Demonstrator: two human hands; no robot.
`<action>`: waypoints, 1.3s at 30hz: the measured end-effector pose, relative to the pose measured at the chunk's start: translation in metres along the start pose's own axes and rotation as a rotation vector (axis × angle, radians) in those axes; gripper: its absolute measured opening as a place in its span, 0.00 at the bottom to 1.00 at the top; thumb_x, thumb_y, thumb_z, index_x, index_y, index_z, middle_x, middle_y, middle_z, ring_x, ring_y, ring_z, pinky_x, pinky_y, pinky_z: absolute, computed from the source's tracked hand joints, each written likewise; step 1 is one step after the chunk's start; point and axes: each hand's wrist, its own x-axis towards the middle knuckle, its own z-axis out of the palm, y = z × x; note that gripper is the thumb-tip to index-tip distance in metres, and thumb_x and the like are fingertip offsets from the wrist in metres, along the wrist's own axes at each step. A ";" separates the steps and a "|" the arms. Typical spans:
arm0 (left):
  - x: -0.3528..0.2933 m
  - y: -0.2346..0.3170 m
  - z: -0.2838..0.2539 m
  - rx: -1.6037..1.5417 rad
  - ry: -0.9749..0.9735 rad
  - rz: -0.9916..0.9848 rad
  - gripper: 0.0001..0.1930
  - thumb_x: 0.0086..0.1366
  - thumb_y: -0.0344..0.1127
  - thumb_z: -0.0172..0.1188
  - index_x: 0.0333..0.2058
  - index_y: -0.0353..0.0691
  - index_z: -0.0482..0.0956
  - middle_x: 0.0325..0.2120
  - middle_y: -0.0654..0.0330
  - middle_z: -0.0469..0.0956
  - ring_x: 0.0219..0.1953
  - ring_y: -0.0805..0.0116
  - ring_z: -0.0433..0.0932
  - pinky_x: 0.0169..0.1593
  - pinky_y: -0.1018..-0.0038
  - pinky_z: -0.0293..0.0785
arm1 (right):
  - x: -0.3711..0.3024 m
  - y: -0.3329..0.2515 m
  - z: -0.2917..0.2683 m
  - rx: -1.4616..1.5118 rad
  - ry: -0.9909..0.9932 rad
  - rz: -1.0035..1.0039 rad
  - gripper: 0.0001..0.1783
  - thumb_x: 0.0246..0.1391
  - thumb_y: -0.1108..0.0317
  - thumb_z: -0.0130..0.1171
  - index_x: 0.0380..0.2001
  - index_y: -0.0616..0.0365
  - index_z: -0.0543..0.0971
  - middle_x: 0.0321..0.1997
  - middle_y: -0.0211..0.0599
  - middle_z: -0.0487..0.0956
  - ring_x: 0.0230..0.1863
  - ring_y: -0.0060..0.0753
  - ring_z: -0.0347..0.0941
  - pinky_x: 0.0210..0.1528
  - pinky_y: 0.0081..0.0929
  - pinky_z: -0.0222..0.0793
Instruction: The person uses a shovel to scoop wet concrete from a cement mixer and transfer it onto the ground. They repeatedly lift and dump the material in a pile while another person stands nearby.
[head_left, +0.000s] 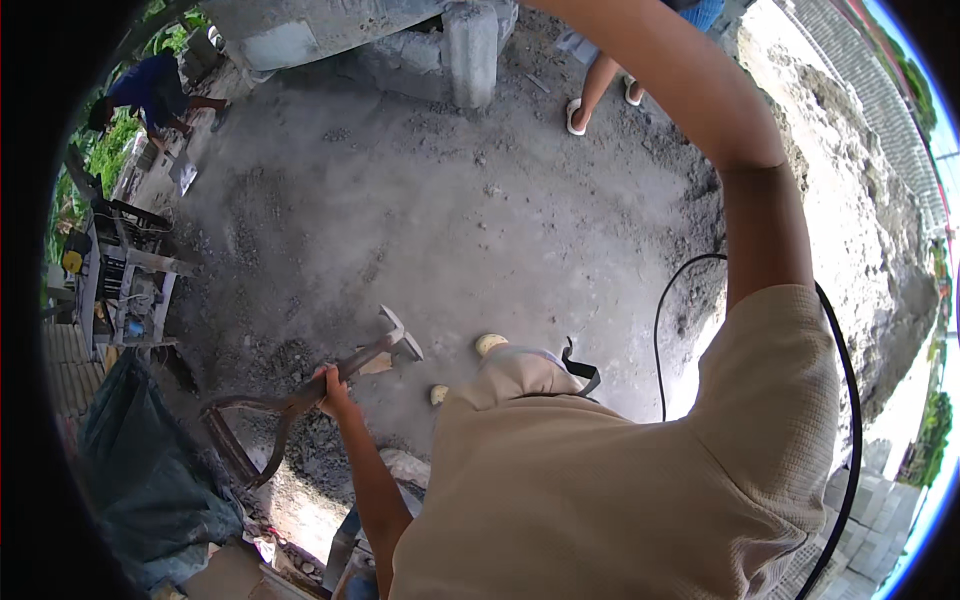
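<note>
My left hand (335, 393) is wrapped around the shaft of a shovel (365, 357), low on my left side. The shovel's blade points away from me, seen nearly edge-on over the grey, dusty ground (440, 220). Its wide, forked brown handle end lies to the left of my hand, above rubble. My right arm (755, 150) is raised and stretches out past the top edge of the view, so the right hand is hidden. My pale shoes (490, 344) show beside the shovel blade.
A co-worker (150, 95) bends over at the far left; another person's legs (595, 88) stand at the top. A cement-covered block (472, 55) stands at the back. Left are a cluttered wooden stand (150, 262) and dark tarp (145, 470). A black cable (657, 350) loops on the right.
</note>
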 end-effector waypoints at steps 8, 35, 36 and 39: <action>-0.004 0.010 -0.048 -0.008 0.001 -0.018 0.14 0.43 0.31 0.61 0.32 0.42 0.72 0.35 0.64 0.69 0.41 0.66 0.66 0.42 0.63 0.64 | -0.106 0.097 -0.048 -0.116 -0.379 0.140 0.21 0.48 0.51 0.49 0.17 0.58 0.72 0.05 0.20 0.56 0.08 0.10 0.51 0.10 0.14 0.45; -0.001 -0.026 -0.082 -0.146 -0.011 0.067 0.15 0.43 0.28 0.59 0.33 0.41 0.69 0.33 0.62 0.67 0.35 0.70 0.67 0.36 0.74 0.66 | -0.160 -0.041 -0.088 1.205 -0.614 -2.122 0.08 0.47 0.65 0.46 0.27 0.58 0.67 0.17 0.36 0.68 0.16 0.25 0.62 0.20 0.21 0.58; -0.004 -0.021 -0.072 -0.143 -0.019 0.038 0.14 0.43 0.28 0.59 0.32 0.41 0.69 0.32 0.63 0.67 0.35 0.70 0.67 0.36 0.75 0.66 | -0.164 -0.044 -0.101 1.209 -0.628 -2.114 0.08 0.47 0.65 0.46 0.27 0.58 0.67 0.17 0.36 0.68 0.16 0.25 0.62 0.20 0.21 0.58; -0.007 -0.012 -0.077 -0.192 -0.034 0.094 0.14 0.43 0.28 0.59 0.31 0.42 0.69 0.31 0.64 0.68 0.34 0.71 0.67 0.35 0.76 0.66 | -0.194 -0.050 -0.123 0.701 -0.615 -2.186 0.11 0.49 0.66 0.48 0.35 0.56 0.75 0.31 0.35 0.76 0.17 0.25 0.67 0.18 0.26 0.70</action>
